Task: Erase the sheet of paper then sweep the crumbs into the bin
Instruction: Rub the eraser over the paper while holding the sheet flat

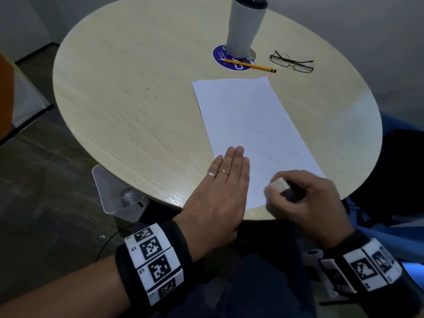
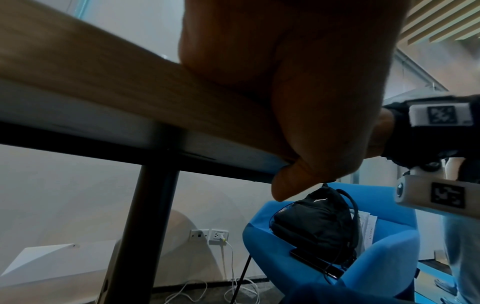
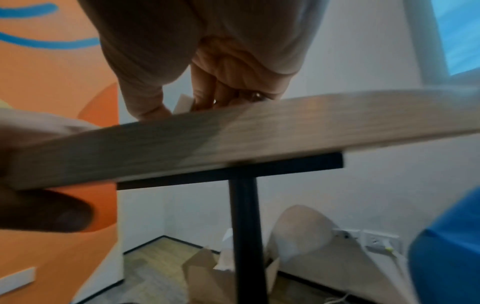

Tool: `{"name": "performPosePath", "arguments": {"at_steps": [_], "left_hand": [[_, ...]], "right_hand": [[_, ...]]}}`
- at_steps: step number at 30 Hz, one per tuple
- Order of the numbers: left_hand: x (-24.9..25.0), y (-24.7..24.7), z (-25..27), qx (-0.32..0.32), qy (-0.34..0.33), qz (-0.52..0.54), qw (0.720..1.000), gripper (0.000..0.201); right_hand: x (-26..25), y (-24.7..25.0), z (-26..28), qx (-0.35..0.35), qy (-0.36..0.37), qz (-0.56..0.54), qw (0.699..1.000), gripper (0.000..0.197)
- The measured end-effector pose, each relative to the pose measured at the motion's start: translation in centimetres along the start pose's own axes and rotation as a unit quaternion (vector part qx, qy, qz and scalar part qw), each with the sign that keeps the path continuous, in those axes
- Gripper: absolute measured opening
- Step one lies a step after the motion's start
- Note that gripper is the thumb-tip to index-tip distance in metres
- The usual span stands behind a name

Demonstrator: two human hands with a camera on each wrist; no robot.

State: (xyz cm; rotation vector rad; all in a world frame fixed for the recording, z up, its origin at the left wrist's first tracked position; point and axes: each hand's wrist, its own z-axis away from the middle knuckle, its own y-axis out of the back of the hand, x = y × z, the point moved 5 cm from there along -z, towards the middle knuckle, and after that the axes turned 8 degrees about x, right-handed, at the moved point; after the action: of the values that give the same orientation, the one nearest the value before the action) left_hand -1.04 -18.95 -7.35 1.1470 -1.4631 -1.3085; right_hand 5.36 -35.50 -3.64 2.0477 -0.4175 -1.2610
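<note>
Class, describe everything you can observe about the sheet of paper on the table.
The sheet of paper is plain white, thin and rectangular, lying flat and slanted on the round wooden table. Its surface looks nearly blank, with only very faint marks. The left hand presses flat on its near left edge, fingers straight. The right hand holds a white eraser over its near right corner. A pencil and glasses lie beyond its far edge, apart from it.

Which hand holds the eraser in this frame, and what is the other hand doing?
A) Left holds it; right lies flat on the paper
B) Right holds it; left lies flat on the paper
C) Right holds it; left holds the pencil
B: the right hand grips the eraser, while the left hand lies flat on the sheet of paper.
</note>
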Motion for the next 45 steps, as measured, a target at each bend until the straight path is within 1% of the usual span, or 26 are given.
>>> {"name": "performPosePath", "arguments": {"at_steps": [2, 3, 5, 8, 9, 12, 14, 15, 17, 18, 19, 20, 22, 24, 26, 28, 30, 31, 33, 35, 37, 38, 40, 41, 43, 45], "left_hand": [[0.1, 0.0, 0.0, -0.005, 0.001, 0.007, 1.0, 0.11], [0.1, 0.1, 0.0, -0.006, 0.002, 0.009, 1.0, 0.111], [0.2, 0.1, -0.1, -0.012, 0.001, 0.011, 1.0, 0.112], [0.1, 0.3, 0.0, -0.013, -0.004, 0.007, 1.0, 0.111], [0.2, 0.4, -0.1, -0.013, -0.006, 0.005, 1.0, 0.108], [0.2, 0.4, -0.1, -0.022, -0.006, 0.007, 1.0, 0.106], [0.2, 0.4, -0.2, -0.019, 0.0, 0.011, 1.0, 0.108], [0.2, 0.4, -0.2, -0.019, 0.001, 0.014, 1.0, 0.11], [0.2, 0.5, -0.3, -0.022, 0.001, 0.013, 1.0, 0.115], [0.1, 0.6, -0.3, -0.02, 0.001, 0.011, 1.0, 0.114], [0.1, 0.7, -0.3, -0.019, 0.001, 0.01, 1.0, 0.112], [0.1, 0.8, -0.3, -0.018, 0.0, 0.011, 1.0, 0.111], [0.2, 0.9, -0.3, -0.016, 0.001, 0.015, 1.0, 0.109], [0.2, 0.9, -0.3, -0.008, 0.001, 0.019, 1.0, 0.109], [0.2, 0.7, -0.3, 0.0, -0.003, 0.015, 1.0, 0.108], [0.1, 0.5, -0.2, 0.009, -0.006, 0.01, 1.0, 0.1], [0.2, 0.7, -0.3, 0.021, -0.007, 0.019, 1.0, 0.088], [0.3, 0.9, -0.3, 0.016, -0.005, 0.023, 1.0, 0.086], [0.5, 1.2, -0.3, 0.003, -0.004, 0.027, 1.0, 0.086], [0.4, 1.0, -0.3, 0.005, -0.004, 0.022, 1.0, 0.09], [0.2, 0.6, -0.3, 0.029, 0.001, 0.012, 1.0, 0.09], [0.2, 0.6, -0.4, 0.035, 0.0, 0.007, 0.999, 0.087], [0.3, 0.8, -0.3, 0.011, -0.006, 0.012, 1.0, 0.081], [0.4, 1.0, -0.3, -0.001, -0.007, 0.02, 1.0, 0.082], [0.4, 1.3, -0.3, 0.001, -0.003, 0.026, 1.0, 0.084], [0.4, 1.2, -0.4, 0.006, -0.001, 0.026, 1.0, 0.078]], "right_hand": [[2.1, 1.5, -0.4, 0.016, -0.038, -0.003, 0.999, 0.014], [2.2, 2.1, -0.5, 0.03, -0.034, 0.014, 0.999, 0.013], [0.9, 1.9, -0.7, 0.05, -0.011, 0.024, 0.998, 0.014], [-1.4, -0.5, -0.3, 0.016, 0.033, 0.03, 0.999, 0.015], [-1.0, -0.7, -0.5, 0.014, 0.026, 0.031, 0.999, 0.016], [2.2, 1.1, -1.7, 0.051, -0.043, 0.045, 0.997, 0.013], [2.3, 1.8, -2.0, 0.075, -0.038, 0.061, 0.995, 0.014], [1.3, 1.4, -1.9, 0.076, -0.026, 0.057, 0.995, 0.013], [-1.4, -0.3, -1.1, 0.036, 0.022, 0.05, 0.998, 0.005], [-1.8, -1.0, -0.7, 0.017, 0.036, 0.055, 0.998, 0.004], [-1.4, -1.0, -0.9, 0.011, 0.026, 0.052, 0.998, 0.005], [-0.2, -0.4, -1.4, 0.022, 0.0, 0.047, 0.999, 0.007], [1.5, 1.1, -2.3, 0.064, -0.03, 0.065, 0.995, 0.01], [1.3, 1.2, -2.4, 0.069, -0.022, 0.072, 0.995, 0.007], [-0.7, -0.3, -1.9, 0.026, 0.009, 0.054, 0.998, 0.004], [-1.5, -1.3, -1.4, -0.001, 0.024, 0.057, 0.998, 0.006], [0.4, -0.2, -2.3, 0.03, -0.014, 0.062, 0.998, 0.009], [1.2, 0.6, -2.6, 0.054, -0.028, 0.075, 0.995, 0.01], [1.2, 1.1, -2.8, 0.076, -0.02, 0.086, 0.993, 0.009], [-0.5, -0.1, -2.2, 0.047, 0.012, 0.07, 0.996, 0.004], [-1.8, -1.5, -1.3, 0.014, 0.035, 0.073, 0.997, 0.003], [-1.3, -1.4, -1.5, 0.014, 0.025, 0.072, 0.997, 0.006], [0.8, -0.1, -2.6, 0.045, -0.014, 0.068, 0.997, 0.012], [1.4, 0.5, -2.9, 0.059, -0.019, 0.075, 0.995, 0.013], [1.1, 0.6, -2.9, 0.063, -0.005, 0.081, 0.995, 0.011], [-0.5, -0.6, -2.3, 0.04, 0.025, 0.079, 0.996, 0.008]]}}
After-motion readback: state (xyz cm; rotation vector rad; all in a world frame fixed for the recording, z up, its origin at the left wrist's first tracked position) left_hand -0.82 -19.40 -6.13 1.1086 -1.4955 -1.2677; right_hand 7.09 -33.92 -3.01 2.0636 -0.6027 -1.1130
